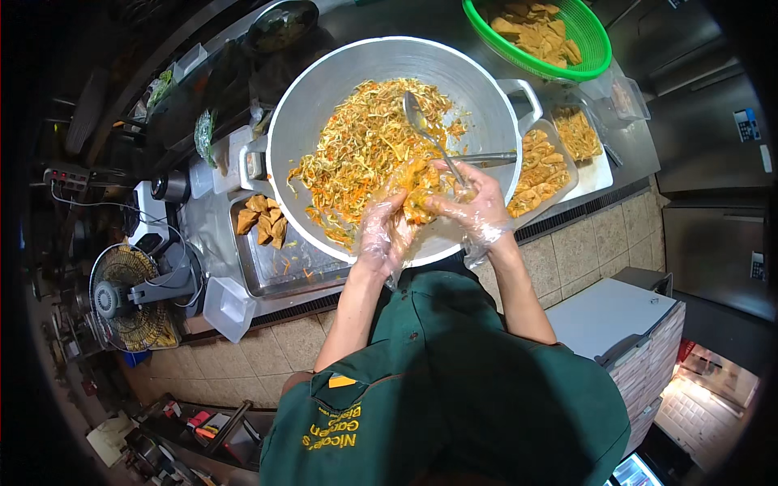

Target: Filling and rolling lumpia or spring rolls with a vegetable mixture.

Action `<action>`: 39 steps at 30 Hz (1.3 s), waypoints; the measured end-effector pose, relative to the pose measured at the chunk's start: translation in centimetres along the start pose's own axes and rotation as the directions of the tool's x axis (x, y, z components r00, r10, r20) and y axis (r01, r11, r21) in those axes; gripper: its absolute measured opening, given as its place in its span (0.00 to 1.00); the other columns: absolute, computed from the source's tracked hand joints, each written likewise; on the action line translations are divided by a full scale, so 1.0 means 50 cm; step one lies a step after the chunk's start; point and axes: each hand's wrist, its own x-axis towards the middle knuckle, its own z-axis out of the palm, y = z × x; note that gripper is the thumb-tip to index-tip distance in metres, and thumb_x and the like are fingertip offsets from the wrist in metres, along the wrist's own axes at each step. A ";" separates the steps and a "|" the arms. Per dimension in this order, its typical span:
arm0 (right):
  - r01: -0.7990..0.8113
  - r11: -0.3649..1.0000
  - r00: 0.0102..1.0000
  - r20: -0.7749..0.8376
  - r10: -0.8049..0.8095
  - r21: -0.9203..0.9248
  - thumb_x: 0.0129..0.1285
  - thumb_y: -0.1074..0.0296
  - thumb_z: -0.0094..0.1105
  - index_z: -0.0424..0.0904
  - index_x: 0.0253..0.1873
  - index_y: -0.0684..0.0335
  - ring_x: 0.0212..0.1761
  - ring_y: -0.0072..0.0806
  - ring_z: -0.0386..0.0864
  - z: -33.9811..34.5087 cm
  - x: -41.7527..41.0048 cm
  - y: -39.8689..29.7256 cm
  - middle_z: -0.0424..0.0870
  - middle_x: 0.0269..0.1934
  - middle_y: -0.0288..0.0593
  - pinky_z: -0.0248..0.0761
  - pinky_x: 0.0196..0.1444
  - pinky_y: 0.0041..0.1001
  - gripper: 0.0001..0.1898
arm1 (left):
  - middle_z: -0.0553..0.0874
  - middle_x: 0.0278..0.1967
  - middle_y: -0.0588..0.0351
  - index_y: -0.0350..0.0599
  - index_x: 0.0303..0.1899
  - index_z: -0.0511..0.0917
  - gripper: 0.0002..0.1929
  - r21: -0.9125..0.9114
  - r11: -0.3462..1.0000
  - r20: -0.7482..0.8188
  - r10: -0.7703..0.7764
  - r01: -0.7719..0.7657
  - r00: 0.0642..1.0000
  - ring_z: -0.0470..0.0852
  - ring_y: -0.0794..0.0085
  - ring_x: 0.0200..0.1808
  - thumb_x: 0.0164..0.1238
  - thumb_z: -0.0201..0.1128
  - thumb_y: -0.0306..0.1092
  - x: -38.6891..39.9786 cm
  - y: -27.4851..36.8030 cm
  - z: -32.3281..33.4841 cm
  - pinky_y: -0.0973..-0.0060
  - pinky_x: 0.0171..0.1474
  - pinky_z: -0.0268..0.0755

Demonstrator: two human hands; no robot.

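Observation:
Both my hands wear clear plastic gloves and meet over the near side of a large aluminium pot (389, 40). Between them is a folded brown piece, apparently fried tofu (421, 194), with shredded filling on it. My left hand (384, 228) cups it from the left. My right hand (477, 206) presses its thumb against it, while a metal spoon (415, 109) is tucked in the same hand, bowl pointing away. Shredded vegetable filling (371, 133) covers much of the pot's bottom. Another metal utensil handle (489, 157) rests by the right rim.
A green basket (598, 45) of fried pieces stands at the back right. Right of the pot, plastic containers hold filled pieces (538, 170). On the left are a metal tray (292, 270) with brown pieces (267, 225), a plastic box (230, 308) and a fan (127, 297).

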 end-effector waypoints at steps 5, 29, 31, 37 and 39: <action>-0.100 0.982 0.994 -0.021 0.105 0.160 0.50 0.76 0.79 0.80 0.55 0.65 0.40 0.16 0.82 0.000 0.014 -0.006 0.87 0.41 0.37 0.75 0.39 0.17 0.26 | 0.82 0.55 0.46 0.33 0.62 0.70 0.20 -0.089 0.992 -0.020 -0.086 0.084 0.996 0.83 0.62 0.55 0.75 0.56 0.32 0.004 -0.008 -0.018 0.62 0.56 0.80; 0.152 0.969 0.933 -0.297 -0.206 -0.196 0.66 0.66 0.66 0.82 0.52 0.70 0.31 0.25 0.82 -0.054 0.007 0.018 0.87 0.35 0.40 0.76 0.37 0.26 0.15 | 0.80 0.58 0.52 0.40 0.68 0.66 0.23 0.078 0.996 0.034 0.042 -0.045 0.999 0.82 0.67 0.57 0.75 0.58 0.31 0.003 0.005 -0.013 0.69 0.54 0.78; 0.004 0.842 0.978 -0.172 -0.115 -0.539 0.67 0.61 0.63 0.83 0.52 0.68 0.30 0.32 0.83 -0.090 0.003 -0.012 0.86 0.31 0.49 0.76 0.37 0.29 0.16 | 0.79 0.60 0.50 0.40 0.69 0.65 0.24 0.086 0.993 -0.014 0.083 -0.082 0.996 0.80 0.65 0.60 0.75 0.58 0.31 -0.002 0.022 -0.007 0.65 0.60 0.77; 0.109 0.302 0.994 0.108 -0.020 -0.947 0.61 0.63 0.57 0.83 0.33 0.66 0.37 0.56 0.84 -0.079 0.022 -0.016 0.84 0.31 0.60 0.76 0.41 0.47 0.12 | 0.78 0.62 0.45 0.37 0.66 0.68 0.23 -0.184 0.973 -0.043 0.134 -0.139 0.990 0.77 0.57 0.63 0.74 0.57 0.34 0.001 0.075 -0.049 0.51 0.66 0.73; 0.123 0.276 0.969 0.175 0.175 -0.953 0.57 0.69 0.56 0.84 0.34 0.70 0.39 0.53 0.86 -0.048 0.037 -0.020 0.85 0.34 0.63 0.78 0.46 0.45 0.10 | 0.78 0.62 0.45 0.38 0.66 0.68 0.22 -0.182 0.967 -0.058 0.172 -0.180 0.983 0.77 0.56 0.63 0.74 0.56 0.35 -0.003 0.089 -0.047 0.51 0.65 0.74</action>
